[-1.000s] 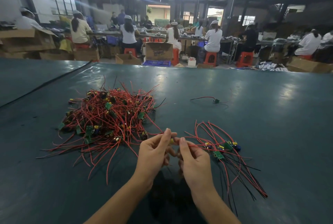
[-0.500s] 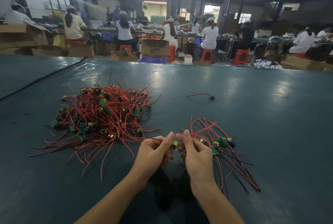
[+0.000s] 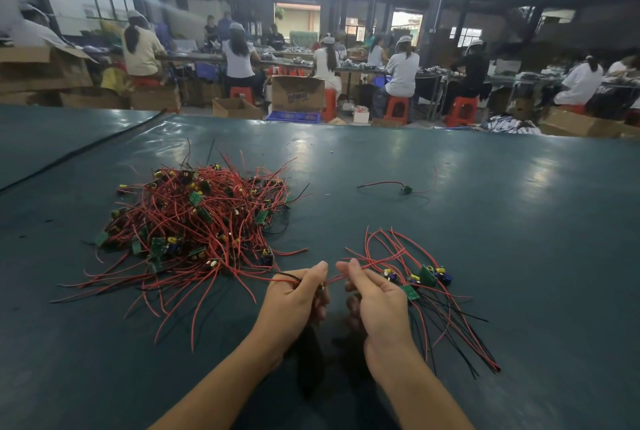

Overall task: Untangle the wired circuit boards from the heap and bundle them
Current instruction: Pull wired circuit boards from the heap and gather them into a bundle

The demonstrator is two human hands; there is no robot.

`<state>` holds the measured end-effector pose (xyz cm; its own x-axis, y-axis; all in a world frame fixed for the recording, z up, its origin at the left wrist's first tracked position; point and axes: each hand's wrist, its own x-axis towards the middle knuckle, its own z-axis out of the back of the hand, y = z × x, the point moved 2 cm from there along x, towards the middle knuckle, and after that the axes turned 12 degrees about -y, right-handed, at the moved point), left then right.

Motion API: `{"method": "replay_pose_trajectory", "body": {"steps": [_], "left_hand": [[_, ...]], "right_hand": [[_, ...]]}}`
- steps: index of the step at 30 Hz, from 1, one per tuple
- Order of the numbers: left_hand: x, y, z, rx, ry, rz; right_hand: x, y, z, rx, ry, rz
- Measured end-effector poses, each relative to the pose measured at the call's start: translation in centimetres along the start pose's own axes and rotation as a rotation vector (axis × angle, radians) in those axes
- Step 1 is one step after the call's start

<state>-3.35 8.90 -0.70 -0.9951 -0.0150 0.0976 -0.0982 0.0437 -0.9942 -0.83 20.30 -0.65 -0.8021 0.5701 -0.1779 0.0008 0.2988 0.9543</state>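
wired circuit boards' red wire (image 3: pixel 334 279) pinched taut between left hand (image 3: pixel 294 305) and right hand (image 3: pixel 375 305) grips.

Left hand (image 3: pixel 294 305) and right hand (image 3: pixel 375 306) side by side, backs up, fingertips pinched in a grip

A factory floor: capped workers (image 3: pixel 401 69) on red stools (image 3: pixel 396 111) along benches, cardboard boxes (image 3: pixel 298 93) between.

On the table (image 3: pixel 485 221), the heap of wired circuit boards (image 3: pixel 194 221) is lying at ten o'clock from the hands. The sorted bundle (image 3: pixel 422 284) is lying at three o'clock, just beside the right hand (image 3: pixel 377 305). A lone wired board (image 3: pixel 406 190) is sitting at one o'clock, well apart. The left hand (image 3: pixel 294 301) is hovering between heap and bundle.
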Motion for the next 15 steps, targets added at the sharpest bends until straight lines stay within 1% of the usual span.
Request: {"method": "replay_pose_trajectory", "body": {"steps": [6,11,15], "left_hand": [[0.3,-0.3,0.3,-0.025,-0.020,0.002],[0.7,-0.8,0.7,-0.018,-0.024,-0.041],[0.3,-0.5,0.3,-0.048,-0.013,-0.046]], "right_hand": [[2.1,1.3,1.7,0.103,-0.104,-0.017],[3.4,2.3,3.1,0.196,-0.176,-0.045],[3.4,2.2,3.4,0.234,-0.195,-0.032]]}}
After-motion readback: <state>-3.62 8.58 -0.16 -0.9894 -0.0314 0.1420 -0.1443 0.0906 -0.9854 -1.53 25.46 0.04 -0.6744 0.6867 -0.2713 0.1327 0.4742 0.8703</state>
